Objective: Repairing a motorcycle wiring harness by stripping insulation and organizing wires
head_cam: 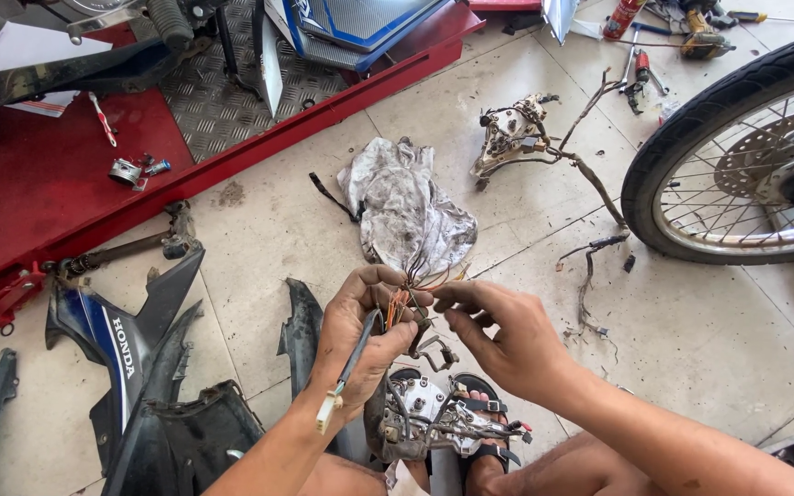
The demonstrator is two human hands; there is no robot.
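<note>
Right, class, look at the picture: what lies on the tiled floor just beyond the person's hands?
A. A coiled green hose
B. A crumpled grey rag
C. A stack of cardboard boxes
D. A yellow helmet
B: a crumpled grey rag lies on the floor tiles directly past the left hand and right hand, which pinch a bundle of thin wires between them.

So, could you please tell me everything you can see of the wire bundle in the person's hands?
The wire bundle is a thin cluster of orange, brown and dark strands, fanning out loosely at the top. The left hand grips it from below, along with a grey sheathed cable. The right hand pinches it from the side. It is held above a speedometer unit.
</note>
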